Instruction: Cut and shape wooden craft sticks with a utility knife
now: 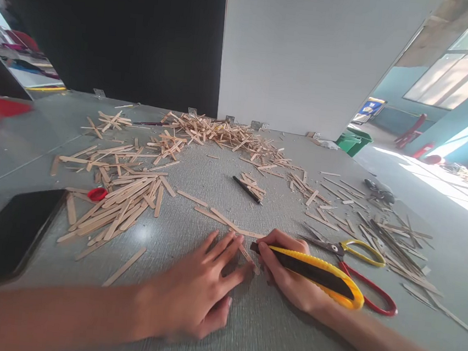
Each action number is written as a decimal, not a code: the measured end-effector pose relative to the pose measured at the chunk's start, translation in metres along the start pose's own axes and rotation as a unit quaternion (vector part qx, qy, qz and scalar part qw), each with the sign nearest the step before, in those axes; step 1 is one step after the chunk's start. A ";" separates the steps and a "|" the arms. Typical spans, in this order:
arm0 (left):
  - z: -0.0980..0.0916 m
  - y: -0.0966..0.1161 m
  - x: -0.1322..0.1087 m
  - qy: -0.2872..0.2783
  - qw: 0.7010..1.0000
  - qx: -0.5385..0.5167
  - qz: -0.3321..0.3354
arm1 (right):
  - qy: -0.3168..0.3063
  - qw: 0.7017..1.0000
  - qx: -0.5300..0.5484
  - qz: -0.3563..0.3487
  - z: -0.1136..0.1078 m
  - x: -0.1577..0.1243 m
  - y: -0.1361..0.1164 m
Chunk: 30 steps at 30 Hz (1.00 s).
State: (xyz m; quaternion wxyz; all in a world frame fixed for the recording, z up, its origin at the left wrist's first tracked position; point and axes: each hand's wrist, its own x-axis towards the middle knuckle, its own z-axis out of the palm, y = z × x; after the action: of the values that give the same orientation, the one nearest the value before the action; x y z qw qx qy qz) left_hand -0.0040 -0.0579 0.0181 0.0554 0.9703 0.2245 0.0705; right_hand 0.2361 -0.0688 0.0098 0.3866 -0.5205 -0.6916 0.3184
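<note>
My left hand (202, 288) lies palm down with its fingers spread, the fingertips touching a short wooden stick (247, 254) on the table. In my right hand (287, 269) is a yellow and black utility knife (319, 275), its front end pointing left toward that stick. Whether its blade is out is hidden by my fingers. Just beyond my fingertips, a few popsicle sticks (221, 217) lie end to end and overlapping. Scissors (338, 249) with one yellow and one red handle rest open beside my right hand, partly behind the knife.
Heaps of popsicle sticks (123, 203) lie at the left and along the back. A black pen (247, 190) is mid-table. A dark phone (13, 231) and a red ring (97, 194) are at left, thin offcuts (393, 246) at right. An upright panel (295, 54) borders the back.
</note>
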 end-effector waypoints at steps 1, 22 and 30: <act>-0.001 0.000 0.000 -0.002 1.000 -0.002 -0.001 | 0.002 1.000 -0.007 -0.004 0.000 0.000 -0.001; -0.007 0.000 0.002 -0.036 0.999 -0.021 0.013 | -0.017 1.000 -0.010 -0.008 0.000 0.000 0.002; -0.002 -0.002 0.003 -0.028 0.999 -0.013 0.022 | -0.045 0.999 0.010 0.000 -0.002 0.001 0.000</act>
State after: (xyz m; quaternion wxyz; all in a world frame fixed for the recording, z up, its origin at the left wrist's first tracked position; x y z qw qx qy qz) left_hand -0.0029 -0.0547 0.0202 0.0726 0.9759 0.2004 0.0477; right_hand 0.2373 -0.0674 0.0111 0.3602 -0.5017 -0.7051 0.3485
